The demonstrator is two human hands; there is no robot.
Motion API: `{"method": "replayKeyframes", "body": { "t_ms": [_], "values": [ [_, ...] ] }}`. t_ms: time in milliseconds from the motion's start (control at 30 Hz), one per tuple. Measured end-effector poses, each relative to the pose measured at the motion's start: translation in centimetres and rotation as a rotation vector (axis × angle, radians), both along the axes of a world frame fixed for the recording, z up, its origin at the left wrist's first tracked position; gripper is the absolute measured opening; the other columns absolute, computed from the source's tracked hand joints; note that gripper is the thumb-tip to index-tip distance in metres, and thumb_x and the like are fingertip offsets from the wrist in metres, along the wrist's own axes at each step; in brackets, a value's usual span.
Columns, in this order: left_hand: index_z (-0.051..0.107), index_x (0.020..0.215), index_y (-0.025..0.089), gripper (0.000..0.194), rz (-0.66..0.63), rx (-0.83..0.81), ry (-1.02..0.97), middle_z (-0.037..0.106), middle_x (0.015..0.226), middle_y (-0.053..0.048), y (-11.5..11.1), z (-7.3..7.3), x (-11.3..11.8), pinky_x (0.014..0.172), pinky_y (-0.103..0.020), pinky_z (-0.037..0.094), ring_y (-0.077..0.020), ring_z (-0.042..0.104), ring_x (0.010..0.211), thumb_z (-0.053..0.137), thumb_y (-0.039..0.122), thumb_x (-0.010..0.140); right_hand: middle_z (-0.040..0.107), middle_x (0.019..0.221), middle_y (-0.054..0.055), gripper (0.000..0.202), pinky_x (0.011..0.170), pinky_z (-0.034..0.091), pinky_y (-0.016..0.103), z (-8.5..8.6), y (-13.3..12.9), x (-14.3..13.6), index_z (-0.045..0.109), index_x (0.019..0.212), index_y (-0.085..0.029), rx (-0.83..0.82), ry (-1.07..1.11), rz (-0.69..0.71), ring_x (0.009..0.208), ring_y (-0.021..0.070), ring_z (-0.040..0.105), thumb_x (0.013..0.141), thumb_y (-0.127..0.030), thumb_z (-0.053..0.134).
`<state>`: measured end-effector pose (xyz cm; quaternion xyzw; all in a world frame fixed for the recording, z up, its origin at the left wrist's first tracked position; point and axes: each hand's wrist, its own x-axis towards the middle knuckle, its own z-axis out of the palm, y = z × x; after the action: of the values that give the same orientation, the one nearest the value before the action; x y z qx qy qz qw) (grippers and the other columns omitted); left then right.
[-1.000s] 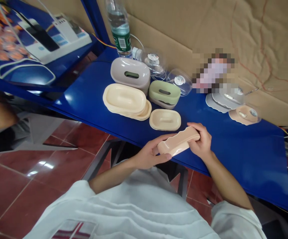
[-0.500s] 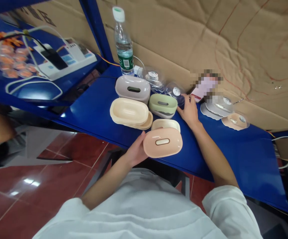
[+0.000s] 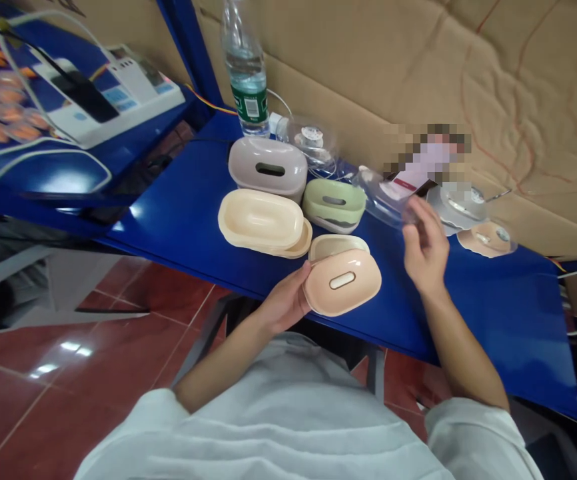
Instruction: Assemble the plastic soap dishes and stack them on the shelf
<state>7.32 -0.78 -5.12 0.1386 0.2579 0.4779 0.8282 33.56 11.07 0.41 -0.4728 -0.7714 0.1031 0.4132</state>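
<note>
Overhead, the blue metal shelf (image 3: 468, 293) carried 4 oval dishes. Left hand (image 3: 283, 303) gripped the pink oval plastic soap-dish base (image 3: 342, 282) at its edge; right hand (image 3: 424, 247) pinched a clear plastic lid (image 3: 383, 193). Aligning both ovals squarely seemed wise.

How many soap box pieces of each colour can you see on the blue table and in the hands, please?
Pink: 1, the pink box held by the left hand.
Cream: 3, two stacked trays and a small cream tray.
Green: 1, the green box.
Grey: 1, the grey box.
Clear: 1 clear lid in the right hand; further clear lids are too blurred to count.
Total: 7.
</note>
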Motion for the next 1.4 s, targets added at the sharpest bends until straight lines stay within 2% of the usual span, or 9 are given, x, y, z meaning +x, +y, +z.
{"method": "replayKeyframes", "body": {
  "t_ms": [100, 200, 400, 533, 800, 900, 1100, 1233, 1400],
  "values": [
    [0.075, 0.135, 0.023, 0.057, -0.022, -0.039, -0.005, 0.076, 0.139, -0.007, 0.4, -0.2, 0.1, 0.118, -0.041, 0.053, -0.0309, 0.063, 0.142, 0.066, 0.066, 0.099, 0.063, 0.152, 0.010, 0.047, 0.119, 0.053, 0.063, 0.0, -6.3, 1.4, 0.061, 0.151, -0.034, -0.103, 0.072, 0.121, 0.145, 0.0365, 0.059, 0.110, -0.052, 0.047],
    [0.075, 0.135, 0.024, 0.061, -0.081, -0.037, -0.017, 0.075, 0.141, -0.007, 0.9, -0.1, 0.2, 0.120, -0.047, 0.051, -0.0341, 0.061, 0.145, 0.064, 0.072, 0.098, 0.059, 0.155, 0.010, 0.047, 0.117, 0.054, 0.065, -1.4, -9.3, 2.2, 0.058, 0.152, -0.036, -0.182, 0.032, 0.281, 0.146, 0.0385, 0.058, 0.106, -0.046, 0.055],
    [0.063, 0.150, 0.030, 0.073, -0.079, 0.122, 0.103, 0.062, 0.159, -0.010, 0.4, 0.8, 0.1, 0.116, -0.050, 0.052, -0.0405, 0.056, 0.148, 0.085, 0.058, 0.087, 0.054, 0.154, 0.012, 0.066, 0.117, 0.052, 0.069, -4.3, -9.5, 1.6, 0.050, 0.155, -0.037, -0.117, -0.071, 0.374, 0.146, 0.0431, 0.055, 0.094, -0.045, 0.073],
    [0.068, 0.143, 0.028, 0.069, -0.067, 0.192, 0.226, 0.068, 0.150, -0.010, 0.2, 0.7, 0.2, 0.110, -0.055, 0.056, -0.0454, 0.060, 0.143, 0.083, 0.064, 0.086, 0.053, 0.154, 0.011, 0.072, 0.113, 0.057, 0.069, -4.9, -10.0, 1.5, 0.048, 0.158, -0.040, -0.031, -0.081, 0.376, 0.143, 0.0437, 0.058, 0.092, -0.041, 0.076],
    [0.070, 0.129, 0.026, 0.060, 0.027, 0.166, 0.240, 0.074, 0.134, -0.006, 0.1, 0.7, 0.3, 0.104, -0.042, 0.056, -0.0340, 0.069, 0.127, 0.087, 0.060, 0.083, 0.047, 0.158, 0.011, 0.079, 0.117, 0.056, 0.067, -5.0, -10.3, 1.7, 0.040, 0.164, -0.042, -0.013, -0.136, 0.437, 0.150, 0.0425, 0.052, 0.094, -0.037, 0.077],
    [0.069, 0.127, 0.026, 0.060, 0.008, 0.166, 0.235, 0.074, 0.129, -0.007, -0.2, 0.8, 0.4, 0.100, -0.039, 0.055, -0.0304, 0.071, 0.119, 0.089, 0.059, 0.081, 0.047, 0.157, 0.011, 0.065, 0.121, 0.051, 0.068, -5.1, -10.0, 1.8, 0.048, 0.158, -0.041, -0.100, -0.032, 0.461, 0.151, 0.0414, 0.050, 0.098, -0.052, 0.070],
    [0.069, 0.135, 0.030, 0.063, -0.023, 0.372, 0.336, 0.068, 0.143, -0.008, -0.7, 0.3, 0.1, 0.101, -0.037, 0.054, -0.0311, 0.068, 0.125, 0.092, 0.052, 0.080, 0.048, 0.165, 0.013, 0.082, 0.115, 0.057, 0.052, -4.7, -9.3, 1.4, 0.037, 0.165, -0.033, -0.423, 0.163, 0.351, 0.145, 0.0349, 0.057, 0.097, -0.073, 0.060],
    [0.054, 0.155, 0.039, 0.083, -0.099, 0.439, 0.189, 0.058, 0.160, -0.010, -0.7, 0.1, -0.2, 0.112, -0.042, 0.051, -0.0342, 0.058, 0.144, 0.093, 0.045, 0.082, 0.065, 0.151, 0.009, 0.069, 0.106, 0.061, 0.044, -4.2, -10.1, 2.0, 0.057, 0.150, -0.033, -0.642, 0.330, 0.320, 0.133, 0.0317, 0.067, 0.092, -0.066, 0.074],
    [0.054, 0.153, 0.039, 0.059, -0.156, 0.334, 0.092, 0.060, 0.157, -0.013, -0.3, 0.0, -0.4, 0.104, -0.044, 0.058, -0.0312, 0.070, 0.130, 0.076, 0.046, 0.099, 0.075, 0.127, 0.009, 0.061, 0.094, 0.062, 0.040, -2.6, -9.1, 8.4, 0.075, 0.121, -0.024, -0.519, 0.743, -0.216, 0.112, 0.0283, 0.074, 0.076, -0.064, 0.084]
  ]
}}
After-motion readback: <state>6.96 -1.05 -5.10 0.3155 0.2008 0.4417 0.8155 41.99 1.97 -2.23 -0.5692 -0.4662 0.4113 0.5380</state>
